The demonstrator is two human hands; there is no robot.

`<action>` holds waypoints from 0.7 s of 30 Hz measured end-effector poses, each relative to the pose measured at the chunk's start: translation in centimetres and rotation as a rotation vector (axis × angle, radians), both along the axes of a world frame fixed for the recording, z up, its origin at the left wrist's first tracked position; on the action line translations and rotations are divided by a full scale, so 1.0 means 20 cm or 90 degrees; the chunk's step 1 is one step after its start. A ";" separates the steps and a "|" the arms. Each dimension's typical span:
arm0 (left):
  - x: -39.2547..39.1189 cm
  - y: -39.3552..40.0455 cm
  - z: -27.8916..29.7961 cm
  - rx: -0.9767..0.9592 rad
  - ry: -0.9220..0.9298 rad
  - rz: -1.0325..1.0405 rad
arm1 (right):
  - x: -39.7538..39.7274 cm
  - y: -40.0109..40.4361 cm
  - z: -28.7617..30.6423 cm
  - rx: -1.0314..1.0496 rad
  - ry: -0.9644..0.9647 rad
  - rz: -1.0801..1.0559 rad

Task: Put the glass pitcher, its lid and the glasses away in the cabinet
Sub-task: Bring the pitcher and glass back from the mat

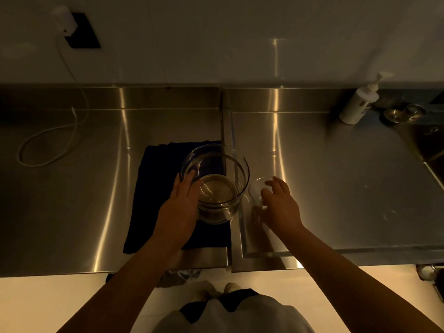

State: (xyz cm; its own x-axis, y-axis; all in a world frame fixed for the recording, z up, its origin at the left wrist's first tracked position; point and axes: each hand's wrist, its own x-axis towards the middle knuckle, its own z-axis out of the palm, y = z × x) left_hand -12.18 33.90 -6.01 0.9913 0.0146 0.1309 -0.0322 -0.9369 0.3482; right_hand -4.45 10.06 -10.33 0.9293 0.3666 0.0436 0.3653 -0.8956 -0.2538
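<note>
A wide clear glass pitcher (216,181) stands upright on a dark cloth (153,188) in the middle of the steel counter. My left hand (180,207) is pressed against its left wall, fingers curled around the glass. Just right of the pitcher stands a small clear glass (255,189). My right hand (278,205) wraps around it from the right and above, hiding most of it. No lid shows in this dim view.
The steel counter (336,188) runs left to right with a seam at its middle. A white cable (48,145) loops at the left below a wall socket (81,30). A white pump bottle (358,104) stands at the back right beside a sink (427,145).
</note>
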 end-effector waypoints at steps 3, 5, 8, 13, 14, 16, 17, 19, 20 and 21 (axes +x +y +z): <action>0.00 0.00 -0.01 -0.006 0.015 0.008 | -0.03 -0.02 0.01 0.011 -0.005 -0.006; 0.00 0.00 0.00 -0.006 0.012 0.005 | -0.05 -0.04 0.00 -0.005 -0.012 0.000; 0.00 0.00 0.00 -0.007 0.003 -0.005 | -0.07 -0.04 0.00 -0.007 -0.010 -0.011; 0.00 0.00 -0.01 -0.021 -0.009 -0.009 | -0.07 -0.03 -0.02 -0.032 0.021 -0.030; 0.00 0.00 -0.01 -0.019 -0.009 -0.007 | -0.07 -0.03 -0.02 -0.040 0.031 -0.028; -0.01 0.01 0.00 -0.013 -0.010 -0.008 | -0.07 -0.03 -0.01 -0.058 0.044 -0.023; -0.01 0.01 0.00 -0.011 -0.008 -0.011 | -0.07 -0.03 -0.01 -0.066 0.049 -0.021; -0.01 0.00 0.01 -0.001 -0.008 -0.014 | -0.06 -0.02 0.00 -0.076 0.064 -0.020; -0.01 0.00 0.01 0.004 -0.012 -0.017 | -0.05 -0.02 0.01 -0.083 0.071 -0.020; -0.02 0.00 0.02 0.008 -0.019 -0.021 | -0.04 -0.02 0.01 -0.091 0.076 -0.021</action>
State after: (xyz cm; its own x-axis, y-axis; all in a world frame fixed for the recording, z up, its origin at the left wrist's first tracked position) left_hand -12.50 33.92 -5.69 0.9869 -0.0206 0.1602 -0.0740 -0.9393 0.3351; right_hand -5.26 9.63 -10.06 0.9362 0.3309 -0.1182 0.3104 -0.9365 -0.1630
